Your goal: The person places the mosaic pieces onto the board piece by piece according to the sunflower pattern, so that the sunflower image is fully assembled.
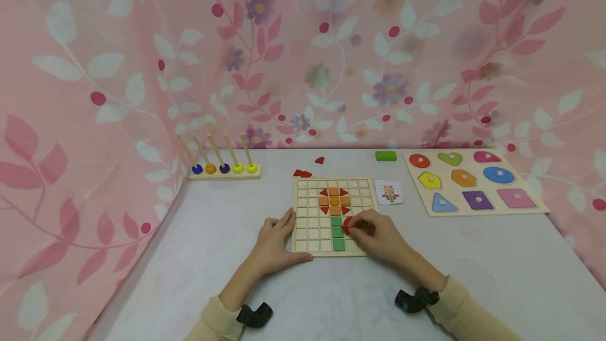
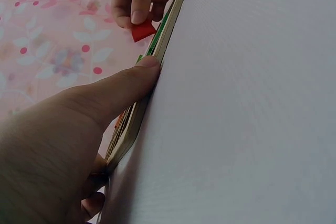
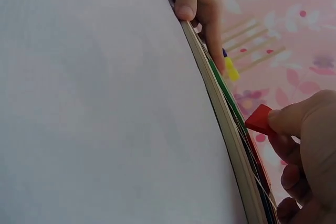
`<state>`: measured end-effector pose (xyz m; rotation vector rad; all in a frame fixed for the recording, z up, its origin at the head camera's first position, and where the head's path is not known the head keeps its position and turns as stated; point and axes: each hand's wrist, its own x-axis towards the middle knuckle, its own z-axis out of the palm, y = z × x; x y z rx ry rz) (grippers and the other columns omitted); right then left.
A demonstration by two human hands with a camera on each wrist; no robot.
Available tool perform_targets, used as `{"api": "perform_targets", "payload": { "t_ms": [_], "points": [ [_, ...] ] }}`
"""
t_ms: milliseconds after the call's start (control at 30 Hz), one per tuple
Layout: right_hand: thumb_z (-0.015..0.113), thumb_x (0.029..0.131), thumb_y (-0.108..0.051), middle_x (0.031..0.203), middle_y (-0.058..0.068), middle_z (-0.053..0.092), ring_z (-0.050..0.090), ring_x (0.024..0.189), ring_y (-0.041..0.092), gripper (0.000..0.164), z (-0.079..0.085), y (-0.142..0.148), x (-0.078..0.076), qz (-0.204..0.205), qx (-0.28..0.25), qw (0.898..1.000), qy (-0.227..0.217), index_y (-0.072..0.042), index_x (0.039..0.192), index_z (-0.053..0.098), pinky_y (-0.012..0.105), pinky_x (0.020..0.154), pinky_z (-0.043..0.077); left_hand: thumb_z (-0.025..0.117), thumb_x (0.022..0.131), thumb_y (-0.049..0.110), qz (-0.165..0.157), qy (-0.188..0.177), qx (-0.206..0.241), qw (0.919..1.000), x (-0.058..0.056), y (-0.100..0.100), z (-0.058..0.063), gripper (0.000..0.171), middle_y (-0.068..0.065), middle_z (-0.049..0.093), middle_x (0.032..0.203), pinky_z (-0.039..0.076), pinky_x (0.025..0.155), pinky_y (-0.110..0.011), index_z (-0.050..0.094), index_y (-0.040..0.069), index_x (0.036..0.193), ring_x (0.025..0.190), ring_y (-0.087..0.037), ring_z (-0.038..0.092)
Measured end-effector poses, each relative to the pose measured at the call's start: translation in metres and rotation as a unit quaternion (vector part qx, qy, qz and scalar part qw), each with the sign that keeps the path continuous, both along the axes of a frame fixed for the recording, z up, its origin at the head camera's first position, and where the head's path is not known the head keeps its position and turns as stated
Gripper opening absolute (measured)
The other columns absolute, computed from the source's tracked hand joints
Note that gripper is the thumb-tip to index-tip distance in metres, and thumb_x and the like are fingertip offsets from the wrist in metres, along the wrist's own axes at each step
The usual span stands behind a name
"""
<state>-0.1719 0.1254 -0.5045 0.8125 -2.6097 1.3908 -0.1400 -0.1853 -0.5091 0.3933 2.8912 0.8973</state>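
A wooden grid board (image 1: 307, 234) lies on the table, with orange squares, red triangles and an orange round piece forming a flower, and a column of green squares (image 1: 337, 232) below it. My left hand (image 1: 273, 243) rests against the board's left side, thumb stretched along the front edge. Between thumb and fingertips, my right hand (image 1: 381, 233) pinches a small red wooden piece (image 3: 259, 119) with a curved edge, just above the board beside the green squares. Another red piece (image 1: 348, 221) shows by the right fingertips, partly covered. A picture card (image 1: 389, 192) lies right of the board.
Loose red pieces (image 1: 303, 173) lie behind the board, with one more red piece (image 1: 320, 160) farther back. A peg stand with coloured beads (image 1: 224, 173) is at back left. A green block (image 1: 385, 156) and a knobbed shape puzzle (image 1: 478, 207) sit at back right.
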Motion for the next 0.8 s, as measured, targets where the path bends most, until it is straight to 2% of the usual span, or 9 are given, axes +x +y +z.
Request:
{"api": "perform_targets", "payload": {
  "t_ms": [133, 367, 467, 600, 700, 800],
  "points": [
    [0.074, 0.1, -0.008, 0.107, -0.007, 0.073, 0.061, 0.094, 0.013, 0.014, 0.008, 0.005, -0.006, -0.004, 0.025, 0.999, -0.019, -0.019, 0.106, 0.079, 0.028, 0.082, 0.054, 0.086, 0.076, 0.069, 0.0, 0.0, -0.001, 1.0, -0.001, 0.0, 0.0, 0.12, -0.005, 0.026, 0.176, 0.037, 0.097, -0.044, 0.035, 0.006, 0.165, 0.121, -0.026, 0.038],
    [0.073, 0.101, -0.009, 0.111, -0.004, 0.075, 0.063, 0.103, 0.015, 0.015, 0.014, 0.005, -0.019, 0.053, 0.098, 0.993, 0.026, -0.014, 0.113, 0.08, 0.036, 0.089, 0.055, 0.087, 0.076, 0.068, 0.002, -0.002, 0.002, 1.0, -0.003, -0.001, 0.004, 0.12, -0.004, 0.025, 0.176, 0.038, 0.096, -0.044, 0.034, 0.008, 0.166, 0.122, -0.027, 0.038],
    [0.078, 0.098, -0.014, 0.112, -0.003, 0.074, 0.063, 0.104, 0.016, 0.017, 0.016, 0.004, -0.02, 0.032, 0.12, 0.992, 0.027, -0.013, 0.115, 0.078, 0.038, 0.091, 0.056, 0.087, 0.075, 0.068, 0.006, -0.004, 0.003, 1.0, -0.003, -0.001, 0.004, 0.121, -0.002, 0.025, 0.176, 0.038, 0.095, -0.043, 0.034, 0.009, 0.166, 0.121, -0.026, 0.038],
    [0.088, 0.09, -0.025, 0.103, -0.005, 0.07, 0.06, 0.094, 0.015, 0.02, 0.016, 0.007, -0.017, -0.007, 0.125, 0.992, 0.004, -0.015, 0.103, 0.077, 0.036, 0.085, 0.053, 0.087, 0.075, 0.068, 0.006, -0.008, 0.004, 0.9999, -0.002, 0.0, 0.003, 0.121, -0.001, 0.024, 0.176, 0.038, 0.095, -0.043, 0.034, 0.01, 0.166, 0.12, -0.025, 0.037],
    [0.09, 0.087, -0.03, 0.1, -0.007, 0.068, 0.056, 0.09, 0.015, 0.023, 0.014, 0.01, -0.014, -0.002, 0.129, 0.992, -0.015, -0.017, 0.099, 0.076, 0.034, 0.082, 0.049, 0.088, 0.075, 0.068, 0.005, -0.009, 0.006, 0.9999, -0.002, 0.0, 0.003, 0.12, -0.001, 0.025, 0.176, 0.038, 0.095, -0.042, 0.034, 0.01, 0.166, 0.119, -0.025, 0.037],
    [0.088, 0.089, -0.027, 0.102, -0.005, 0.068, 0.056, 0.091, 0.014, 0.021, 0.013, 0.009, -0.012, 0.017, 0.133, 0.991, -0.013, -0.016, 0.103, 0.076, 0.032, 0.082, 0.049, 0.088, 0.075, 0.067, 0.004, -0.008, 0.006, 0.9999, -0.002, 0.0, 0.002, 0.121, -0.002, 0.025, 0.176, 0.037, 0.094, -0.041, 0.034, 0.009, 0.166, 0.118, -0.025, 0.037]
  ]
}}
